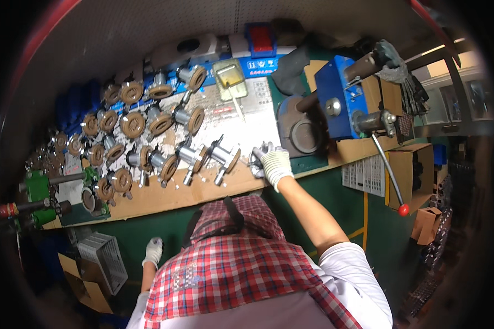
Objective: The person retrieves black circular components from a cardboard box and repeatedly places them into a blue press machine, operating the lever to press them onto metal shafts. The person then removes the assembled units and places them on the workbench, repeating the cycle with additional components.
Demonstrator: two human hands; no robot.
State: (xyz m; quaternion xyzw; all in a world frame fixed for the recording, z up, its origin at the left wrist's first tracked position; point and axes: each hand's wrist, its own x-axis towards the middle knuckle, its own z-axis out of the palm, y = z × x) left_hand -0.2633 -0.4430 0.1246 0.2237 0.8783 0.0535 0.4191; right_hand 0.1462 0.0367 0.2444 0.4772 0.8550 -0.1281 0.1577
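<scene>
While white-gloved right hand (273,163) pinches small grey metal part (256,163) at bench edge (left hand (153,251) hangs low, grip unclear), part could slip floorward.

metal part (256,159) | small, silvery | gripped in gloved fingers | bench's front edge
</scene>
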